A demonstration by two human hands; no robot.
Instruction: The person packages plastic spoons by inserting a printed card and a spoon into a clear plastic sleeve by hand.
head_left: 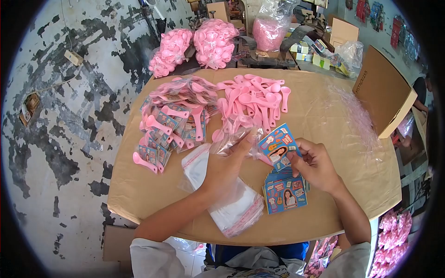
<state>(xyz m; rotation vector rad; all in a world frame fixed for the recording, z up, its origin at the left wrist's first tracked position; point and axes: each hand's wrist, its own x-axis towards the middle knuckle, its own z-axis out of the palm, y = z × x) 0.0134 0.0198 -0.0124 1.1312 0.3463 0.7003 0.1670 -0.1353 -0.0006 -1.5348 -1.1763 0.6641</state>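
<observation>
Pinching a blue card in the fingers of the right hand, over the card stack; clamping a clear bag in the left hand; leaving loose pink spoons unbagged beside heaped filled bags

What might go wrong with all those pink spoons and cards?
The blue card in the right hand is held near one end, so it might slip or bend. The thin clear bag at the left hand looks crinkly and might tear or crumple. The stack of clear bags lies close to the table's near edge, so a bump could slide it off.
</observation>
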